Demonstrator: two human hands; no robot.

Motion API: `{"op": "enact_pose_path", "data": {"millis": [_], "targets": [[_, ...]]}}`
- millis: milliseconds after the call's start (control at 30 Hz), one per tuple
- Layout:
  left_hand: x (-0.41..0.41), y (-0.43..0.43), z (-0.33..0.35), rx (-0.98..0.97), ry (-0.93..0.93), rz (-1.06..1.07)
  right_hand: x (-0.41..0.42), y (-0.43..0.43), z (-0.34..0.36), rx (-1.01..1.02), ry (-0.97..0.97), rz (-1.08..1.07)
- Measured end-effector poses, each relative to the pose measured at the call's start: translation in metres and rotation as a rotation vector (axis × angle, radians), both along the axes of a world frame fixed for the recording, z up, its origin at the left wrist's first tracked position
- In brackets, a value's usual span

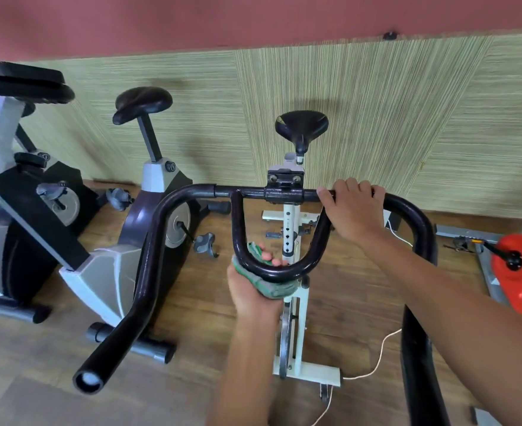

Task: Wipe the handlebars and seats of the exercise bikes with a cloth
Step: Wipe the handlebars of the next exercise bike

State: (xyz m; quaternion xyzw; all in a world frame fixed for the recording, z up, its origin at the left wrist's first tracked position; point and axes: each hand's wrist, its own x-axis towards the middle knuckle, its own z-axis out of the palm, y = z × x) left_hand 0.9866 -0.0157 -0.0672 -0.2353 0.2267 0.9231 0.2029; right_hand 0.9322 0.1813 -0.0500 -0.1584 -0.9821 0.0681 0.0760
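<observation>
A white exercise bike stands right in front of me, its black handlebars (149,247) spreading wide with a U-shaped inner loop in the middle. My left hand (250,290) holds a green cloth (272,287) wrapped under the bottom of that loop. My right hand (352,210) grips the top crossbar just right of the centre clamp. This bike's black seat (302,124) is beyond the bars, near the wall. A second bike on the left has its own black seat (142,103).
A third grey and black bike (13,167) stands at the far left. A red machine part (521,272) is at the right edge. A white cord (376,361) trails over the wooden floor. A green striped wall runs close behind the bikes.
</observation>
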Motion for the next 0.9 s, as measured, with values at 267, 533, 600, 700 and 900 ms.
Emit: {"op": "enact_pose_path", "data": {"millis": [267,533,600,700,900], "targets": [[0.027,0.031,-0.002,0.106,0.004,0.037,0.001,-0.001,0.001,-0.008,0.019,-0.005],[-0.008,0.001,-0.019,0.264,-0.025,-0.727,0.006,0.017,0.016,-0.186,-0.063,0.138],[-0.022,0.008,-0.022,0.316,0.053,-0.873,0.007,0.026,0.023,-0.297,-0.083,0.187],[-0.046,0.031,-0.025,0.230,0.181,-1.007,0.007,0.037,0.026,-0.326,-0.098,0.160],[-0.092,0.064,-0.038,0.221,0.152,-1.073,0.004,0.039,0.013,-0.110,-0.166,0.100]]}}
